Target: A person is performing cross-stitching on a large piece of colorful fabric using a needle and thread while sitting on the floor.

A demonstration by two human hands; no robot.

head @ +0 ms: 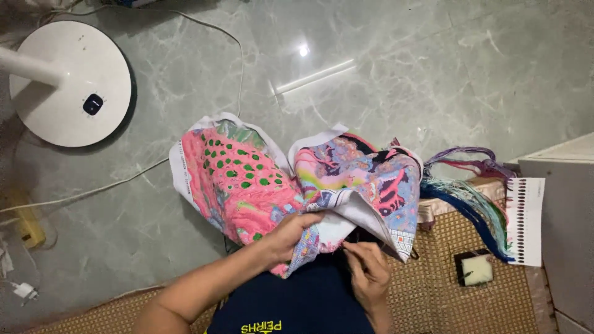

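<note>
Green marble floor lies beyond a woven mat (433, 291). Bunched above the lap, a bright printed cloth (247, 179) is pinched at its lower edge by the left hand (291, 238); just right of the cloth's fold, the right hand (368, 272) is closed narrowly, perhaps on a needle. Soft, light, floppy fabric is judged best gripped by its gathered folds. Threads (470, 192) hang right of it.

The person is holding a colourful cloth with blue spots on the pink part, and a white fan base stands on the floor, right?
Not quite: the head view shows green spots on the pink part of the cloth. The white fan base does stand on the floor.
</note>
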